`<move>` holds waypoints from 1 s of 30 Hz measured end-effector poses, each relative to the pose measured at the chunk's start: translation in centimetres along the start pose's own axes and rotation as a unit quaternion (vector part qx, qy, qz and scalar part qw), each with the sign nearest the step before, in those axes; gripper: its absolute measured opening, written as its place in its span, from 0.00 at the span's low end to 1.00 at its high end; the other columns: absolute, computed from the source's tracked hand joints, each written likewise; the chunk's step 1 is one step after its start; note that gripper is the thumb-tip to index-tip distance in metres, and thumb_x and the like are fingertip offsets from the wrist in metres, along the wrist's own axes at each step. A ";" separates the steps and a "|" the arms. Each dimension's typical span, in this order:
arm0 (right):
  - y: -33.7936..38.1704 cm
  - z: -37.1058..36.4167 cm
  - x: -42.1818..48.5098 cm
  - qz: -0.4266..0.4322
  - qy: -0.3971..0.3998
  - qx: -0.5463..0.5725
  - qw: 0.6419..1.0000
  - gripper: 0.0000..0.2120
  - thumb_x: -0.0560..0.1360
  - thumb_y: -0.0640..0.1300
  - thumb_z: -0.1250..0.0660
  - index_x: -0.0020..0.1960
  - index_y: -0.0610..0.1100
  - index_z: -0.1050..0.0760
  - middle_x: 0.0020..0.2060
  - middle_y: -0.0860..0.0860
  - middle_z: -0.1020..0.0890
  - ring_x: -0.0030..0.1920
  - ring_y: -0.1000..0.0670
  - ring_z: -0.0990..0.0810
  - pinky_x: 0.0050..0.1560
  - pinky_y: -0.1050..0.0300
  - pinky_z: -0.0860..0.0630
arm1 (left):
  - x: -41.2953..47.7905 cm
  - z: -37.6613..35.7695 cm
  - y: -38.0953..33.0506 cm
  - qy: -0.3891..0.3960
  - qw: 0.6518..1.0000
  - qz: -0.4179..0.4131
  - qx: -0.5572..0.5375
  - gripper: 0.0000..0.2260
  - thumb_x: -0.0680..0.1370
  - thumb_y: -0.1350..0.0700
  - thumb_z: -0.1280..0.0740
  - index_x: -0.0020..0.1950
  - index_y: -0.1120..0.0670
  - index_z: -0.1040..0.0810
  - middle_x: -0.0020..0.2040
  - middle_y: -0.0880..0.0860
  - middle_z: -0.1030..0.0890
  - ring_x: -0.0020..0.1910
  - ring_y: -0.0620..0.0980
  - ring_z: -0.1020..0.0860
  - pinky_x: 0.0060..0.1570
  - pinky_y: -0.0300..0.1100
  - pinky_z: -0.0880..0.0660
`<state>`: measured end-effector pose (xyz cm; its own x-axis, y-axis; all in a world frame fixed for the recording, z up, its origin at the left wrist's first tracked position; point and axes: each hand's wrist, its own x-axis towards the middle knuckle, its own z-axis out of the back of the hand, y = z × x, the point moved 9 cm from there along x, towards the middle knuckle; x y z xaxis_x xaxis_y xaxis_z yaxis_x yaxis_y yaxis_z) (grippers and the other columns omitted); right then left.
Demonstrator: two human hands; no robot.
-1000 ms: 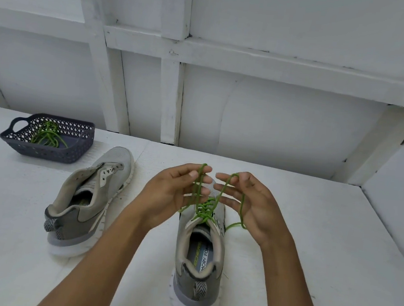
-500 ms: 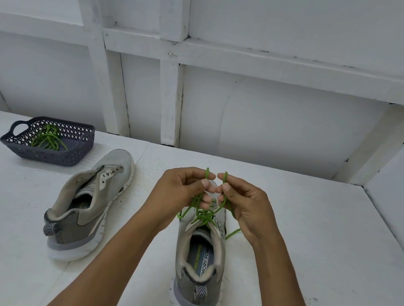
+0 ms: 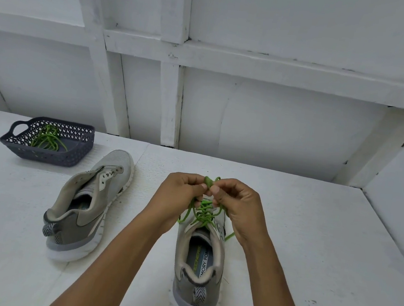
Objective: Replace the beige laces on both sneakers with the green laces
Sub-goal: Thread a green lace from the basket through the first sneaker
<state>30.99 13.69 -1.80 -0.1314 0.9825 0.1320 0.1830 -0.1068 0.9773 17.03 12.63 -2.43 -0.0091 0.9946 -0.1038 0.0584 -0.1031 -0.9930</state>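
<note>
White-painted panelled wall [image 3: 275, 123] behind, white tabletop [image 3: 324, 244] below. Grey mesh sneaker with white sole [image 3: 92, 205] sits left of centre, no lace in it, toe pointing away. Second grey sneaker [image 3: 199, 279] stands upright at centre, heel toward the camera, threaded with a bright green round lace [image 3: 203, 215]. Dark grey perforated plastic basket [image 3: 50, 157] at far left near the wall holds a bunched spare green lace [image 3: 47, 137]. Left hand [image 3: 180, 196] and right hand [image 3: 240, 206] meet above the centre sneaker's tongue, fingers curled, each pinching the green lace's raised loops. One lace end trails off the shoe's right side.
</note>
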 end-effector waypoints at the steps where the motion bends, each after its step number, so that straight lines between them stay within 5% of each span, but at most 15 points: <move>1: 0.1 0.1 0.0 0.002 -0.008 0.002 1.000 0.07 0.71 0.31 0.28 0.43 0.39 0.24 0.32 0.47 0.19 0.31 0.50 0.23 0.36 0.59 0.23 | -0.1 -0.2 0.1 0.011 1.000 0.007 -0.012 0.07 0.77 0.65 0.33 0.47 0.60 0.14 0.40 0.59 0.21 0.36 0.49 0.29 0.39 0.42 0.29; 4: 0.1 0.5 0.0 -0.001 -0.025 -0.019 1.000 0.14 0.71 0.31 0.26 0.43 0.40 0.32 0.31 0.48 0.22 0.33 0.48 0.24 0.37 0.58 0.23 | -0.6 -0.4 -0.4 0.030 0.999 -0.013 0.012 0.06 0.75 0.56 0.27 0.46 0.59 0.14 0.43 0.55 0.17 0.35 0.45 0.28 0.41 0.42 0.29; 7: -0.6 0.1 -0.2 -0.030 -0.013 -0.039 0.999 0.15 0.72 0.33 0.26 0.44 0.41 0.33 0.33 0.47 0.24 0.33 0.48 0.23 0.37 0.57 0.23 | -0.6 0.1 -0.6 -0.003 0.998 -0.046 0.031 0.09 0.78 0.55 0.30 0.46 0.60 0.14 0.34 0.46 0.18 0.34 0.43 0.26 0.42 0.43 0.29; 13: -2.0 -0.7 -0.6 -0.121 0.084 -0.011 0.989 0.07 0.75 0.33 0.30 0.48 0.39 0.28 0.35 0.45 0.21 0.33 0.50 0.23 0.37 0.58 0.24 | -0.8 -0.1 -1.5 0.125 0.987 -0.074 0.073 0.06 0.78 0.57 0.31 0.47 0.56 0.15 0.43 0.57 0.17 0.39 0.47 0.24 0.43 0.39 0.26; 15: -2.1 -0.6 -0.6 -0.135 0.085 0.012 0.987 0.06 0.75 0.31 0.32 0.47 0.38 0.27 0.36 0.44 0.21 0.33 0.50 0.23 0.37 0.58 0.23 | -0.9 0.0 -2.1 0.147 0.956 -0.101 0.234 0.06 0.77 0.55 0.29 0.48 0.57 0.16 0.46 0.54 0.18 0.39 0.43 0.23 0.44 0.38 0.25; 17: -2.1 -0.4 -0.5 -0.148 0.061 0.067 0.985 0.05 0.77 0.30 0.35 0.47 0.38 0.28 0.36 0.43 0.21 0.33 0.50 0.21 0.36 0.58 0.22 | -0.8 -0.2 -3.1 0.111 0.884 -0.176 0.418 0.06 0.77 0.54 0.29 0.50 0.55 0.15 0.46 0.46 0.23 0.38 0.39 0.26 0.41 0.31 0.30; 21: -2.3 -0.9 -0.4 -0.196 0.052 0.062 0.977 0.06 0.81 0.38 0.37 0.49 0.35 0.25 0.36 0.42 0.18 0.32 0.48 0.20 0.34 0.57 0.21 | -2.6 -1.2 -5.6 0.006 0.791 -0.384 0.477 0.06 0.74 0.60 0.29 0.48 0.55 0.14 0.44 0.51 0.23 0.36 0.48 0.24 0.36 0.39 0.28; 27: -2.6 -1.5 -0.6 -0.223 0.117 0.019 0.968 0.09 0.80 0.38 0.37 0.44 0.37 0.21 0.37 0.42 0.19 0.34 0.49 0.23 0.36 0.58 0.24 | -3.7 -1.1 -5.8 -0.039 0.781 -0.439 0.443 0.04 0.72 0.60 0.29 0.45 0.55 0.15 0.44 0.49 0.21 0.38 0.44 0.25 0.37 0.31 0.31; 30: -2.4 -1.1 -0.1 -0.201 0.091 0.087 0.971 0.03 0.71 0.36 0.31 0.44 0.38 0.24 0.37 0.43 0.21 0.35 0.48 0.23 0.37 0.58 0.22 | -3.4 -0.2 -5.9 -0.048 0.817 -0.428 0.384 0.04 0.71 0.61 0.25 0.45 0.55 0.14 0.43 0.47 0.20 0.39 0.43 0.23 0.39 0.29 0.29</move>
<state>29.45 13.69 -3.93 -0.3939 0.8944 -0.2121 0.2406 0.3230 0.9153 16.97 9.82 3.77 0.2013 0.7049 0.6801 -0.6526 0.6143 -0.4435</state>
